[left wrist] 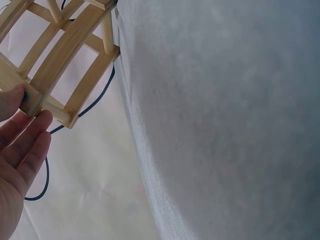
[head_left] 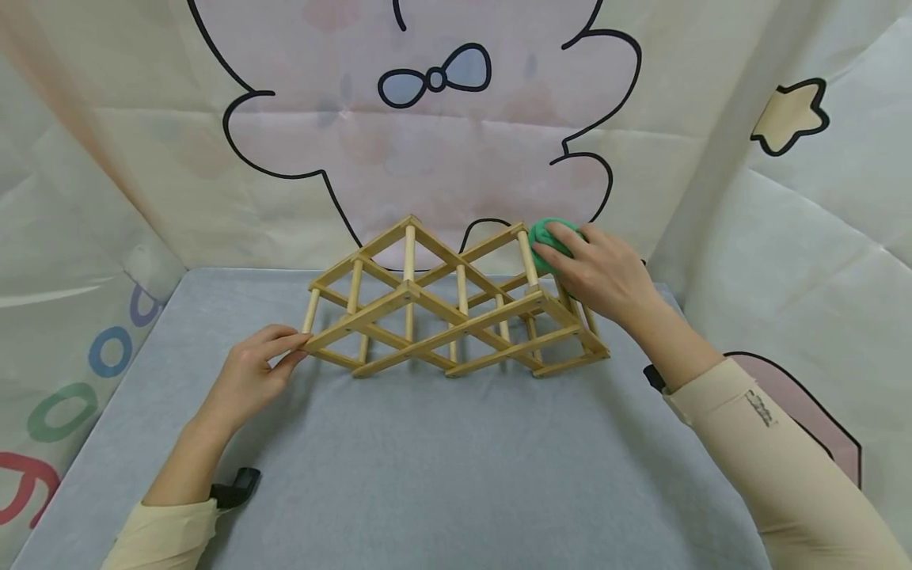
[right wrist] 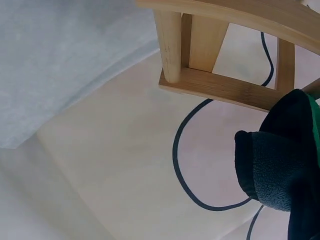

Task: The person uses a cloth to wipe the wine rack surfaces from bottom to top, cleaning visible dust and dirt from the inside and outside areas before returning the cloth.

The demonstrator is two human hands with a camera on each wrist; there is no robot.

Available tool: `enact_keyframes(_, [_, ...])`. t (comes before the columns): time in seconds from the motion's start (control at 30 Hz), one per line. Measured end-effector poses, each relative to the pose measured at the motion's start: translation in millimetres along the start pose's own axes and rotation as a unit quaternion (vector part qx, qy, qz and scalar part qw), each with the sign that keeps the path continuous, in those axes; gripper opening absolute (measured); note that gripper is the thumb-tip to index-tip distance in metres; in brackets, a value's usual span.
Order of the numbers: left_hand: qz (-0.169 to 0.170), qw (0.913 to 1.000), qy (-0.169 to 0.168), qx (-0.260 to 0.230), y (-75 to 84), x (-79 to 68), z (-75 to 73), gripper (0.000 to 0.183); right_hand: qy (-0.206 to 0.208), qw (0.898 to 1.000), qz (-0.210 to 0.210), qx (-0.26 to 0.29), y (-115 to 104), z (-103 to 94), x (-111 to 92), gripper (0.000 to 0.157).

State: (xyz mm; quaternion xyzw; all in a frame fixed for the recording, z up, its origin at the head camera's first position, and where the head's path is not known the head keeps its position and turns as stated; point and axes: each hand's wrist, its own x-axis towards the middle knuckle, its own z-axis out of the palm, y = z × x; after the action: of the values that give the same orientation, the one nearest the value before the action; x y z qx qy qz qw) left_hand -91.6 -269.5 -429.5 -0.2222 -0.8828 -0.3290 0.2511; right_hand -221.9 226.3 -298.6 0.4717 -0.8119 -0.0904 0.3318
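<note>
A light wooden lattice rack (head_left: 465,325), of crossed slats joined by round dowels, stands on the table in the head view. My left hand (head_left: 249,380) pinches its left end corner. The left wrist view shows the thumb on the face of the slat (left wrist: 60,50) and the fingers beneath the corner. In my right hand (head_left: 606,273) is a bunched green cloth (head_left: 543,236), held against the upper right part of the rack by a dowel. A fold of the cloth (right wrist: 275,170) hangs down in the right wrist view, where the hand itself is out of sight.
A grey-blue cloth covers the table (head_left: 456,475). Pale hanging sheets with cartoon outlines, including a bow (head_left: 436,79) and a star (head_left: 791,117), enclose the back and sides. The rack stands near the table's back edge.
</note>
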Motion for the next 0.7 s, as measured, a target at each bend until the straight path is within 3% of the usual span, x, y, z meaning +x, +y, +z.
enact_keyframes(0.5, [0.003,0.9999,0.004,-0.011,1.6,0.4,0.3,0.037,-0.037,0.999,0.001,0.0,6.3,11.6,-35.3,0.048])
enact_keyframes(0.7, [-0.003,1.0,-0.003,-0.005,2.1,-0.1,0.5,0.036,-0.029,1.0,0.01,-0.003,8.0,-3.4,-25.5,0.059])
